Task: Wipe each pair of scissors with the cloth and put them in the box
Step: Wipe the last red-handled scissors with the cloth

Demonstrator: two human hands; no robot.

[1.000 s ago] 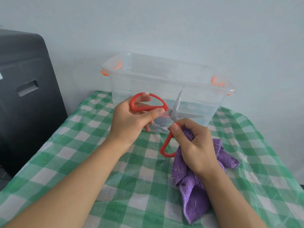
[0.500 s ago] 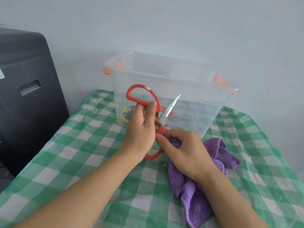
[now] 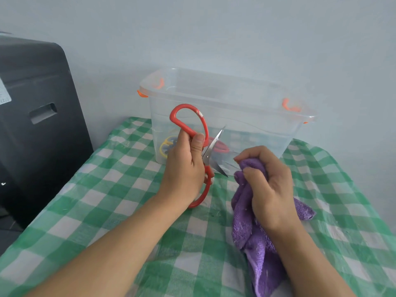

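Observation:
My left hand (image 3: 185,168) grips a pair of red-handled scissors (image 3: 194,123) by the handles, held upright just in front of the clear box. The blades (image 3: 211,150) are spread apart, one pointing up, one toward the cloth. My right hand (image 3: 267,185) clutches the purple cloth (image 3: 257,239), bunched up right beside the lower blade tip; the rest of the cloth hangs onto the table. The clear plastic box (image 3: 227,116) with orange clips stands at the back. Inside it lie yellow-handled scissors (image 3: 165,147) and red-handled scissors (image 3: 220,145).
A green and white checked tablecloth (image 3: 111,194) covers the table. A black cabinet-like unit (image 3: 36,116) stands close to the table's left edge. A pale wall rises directly behind the box.
My left hand turned the scissors upright, one handle loop now pointing up. My right hand let go of the scissors and drew back to the right with the cloth bunched in it.

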